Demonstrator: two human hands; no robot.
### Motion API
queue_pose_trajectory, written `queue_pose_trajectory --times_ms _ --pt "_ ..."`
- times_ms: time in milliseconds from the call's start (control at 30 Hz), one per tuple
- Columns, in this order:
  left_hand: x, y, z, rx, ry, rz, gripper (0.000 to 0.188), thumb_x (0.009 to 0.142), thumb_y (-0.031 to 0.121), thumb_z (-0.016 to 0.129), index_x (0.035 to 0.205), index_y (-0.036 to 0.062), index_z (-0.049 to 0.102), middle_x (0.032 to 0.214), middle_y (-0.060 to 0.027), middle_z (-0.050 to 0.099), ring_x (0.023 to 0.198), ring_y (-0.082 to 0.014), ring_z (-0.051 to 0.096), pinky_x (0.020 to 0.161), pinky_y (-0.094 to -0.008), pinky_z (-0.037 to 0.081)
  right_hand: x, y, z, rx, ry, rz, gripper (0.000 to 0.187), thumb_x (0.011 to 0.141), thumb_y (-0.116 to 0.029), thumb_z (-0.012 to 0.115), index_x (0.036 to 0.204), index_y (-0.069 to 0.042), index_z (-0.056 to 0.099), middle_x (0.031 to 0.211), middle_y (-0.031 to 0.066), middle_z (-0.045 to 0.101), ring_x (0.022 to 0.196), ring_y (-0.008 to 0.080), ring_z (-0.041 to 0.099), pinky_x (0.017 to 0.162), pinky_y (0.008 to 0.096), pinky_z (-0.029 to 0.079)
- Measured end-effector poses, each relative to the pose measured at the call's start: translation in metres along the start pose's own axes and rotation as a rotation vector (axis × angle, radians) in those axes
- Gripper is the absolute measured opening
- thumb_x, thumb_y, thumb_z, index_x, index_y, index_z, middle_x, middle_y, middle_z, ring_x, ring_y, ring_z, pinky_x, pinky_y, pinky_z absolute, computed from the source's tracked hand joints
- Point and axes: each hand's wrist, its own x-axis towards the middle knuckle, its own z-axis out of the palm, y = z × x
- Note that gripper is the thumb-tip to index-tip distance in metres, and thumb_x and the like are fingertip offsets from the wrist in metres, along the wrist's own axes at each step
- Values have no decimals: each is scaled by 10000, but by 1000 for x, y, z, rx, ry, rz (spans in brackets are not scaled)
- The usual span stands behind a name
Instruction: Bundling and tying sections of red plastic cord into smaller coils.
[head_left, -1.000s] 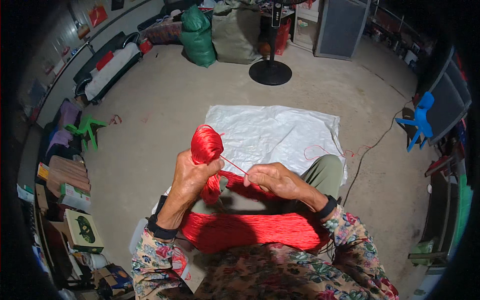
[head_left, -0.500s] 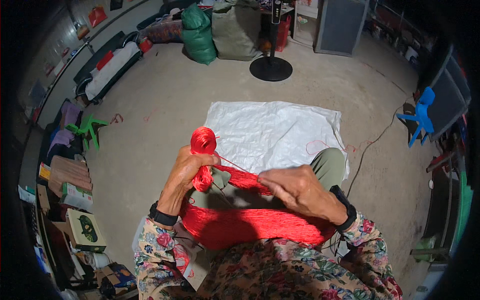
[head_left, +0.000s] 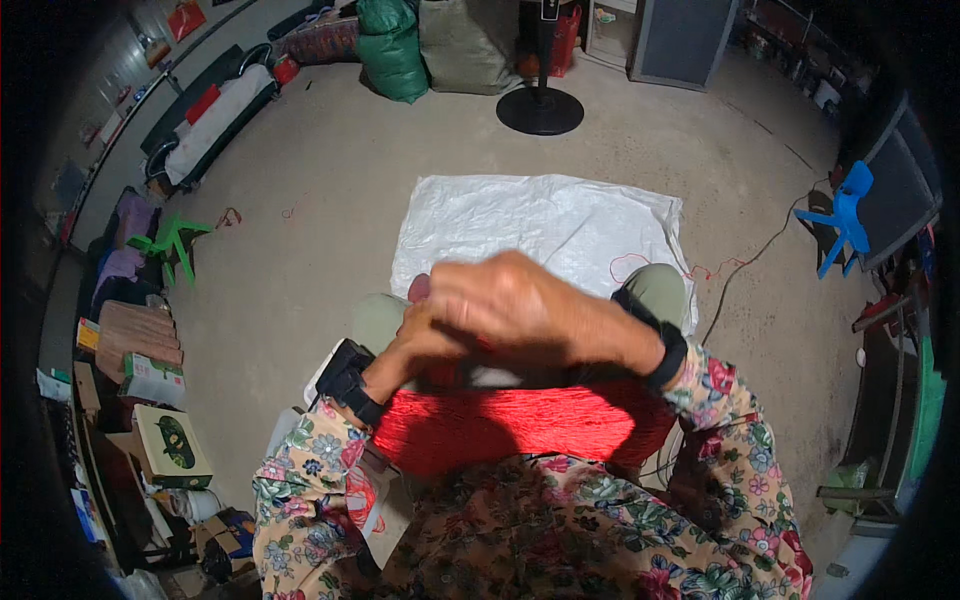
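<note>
My right hand is raised over my left, its fingers curled closed and smeared by motion. In the earlier frame a red thread ran to its fingertips; that thread is now hidden. Behind and below it, my left hand is closed, mostly covered. The small wound bundle of red thread it gripped half a second ago is nearly all hidden; a dark reddish bit shows above the fingers. Across my lap lies a thick skein of shiny red thread, partly in shadow. Black bands circle both wrists.
A white woven sheet lies on the floor ahead of my knees. Beyond it stands a black round fan base. A green stool is at left, a blue chair at right. Boxes line the left; a cable crosses the floor.
My right hand has swung left and up from the right of the skein, now covering my left hand and the thread bundle. My left hand has tilted and shifted inward. The view has tipped slightly.
</note>
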Motion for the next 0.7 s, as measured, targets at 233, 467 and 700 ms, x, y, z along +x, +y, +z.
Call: queue_pose_trajectory --times_ms 233,467,700 --pt "-3 107 -19 380 -181 -83 108 727 153 628 738 56 580 614 -150 586 578 -337 615 525 -479 450 -7 37 -28 455 -12 475 352 1020 -318 430 784 -61 469 661 -15 433 597 66 370 533 240 345" --pt "16 146 -59 204 161 -32 170 673 55 673 790 50 549 634 -122 540 626 -332 573 581 -444 426 -35 74 15 1102 44 734 245 969 -208 461 755 -95 499 609 -49 408 482 38 343 416 217 266" --pt "20 133 -77 -585 407 -590 246 780 20 710 1000 1 601 812 3 627 660 -112 601 627 -277 511 -55 49 38 1606 398 705 235 1013 -216 433 814 -91 444 682 -16 428 475 42 328 390 203 235"
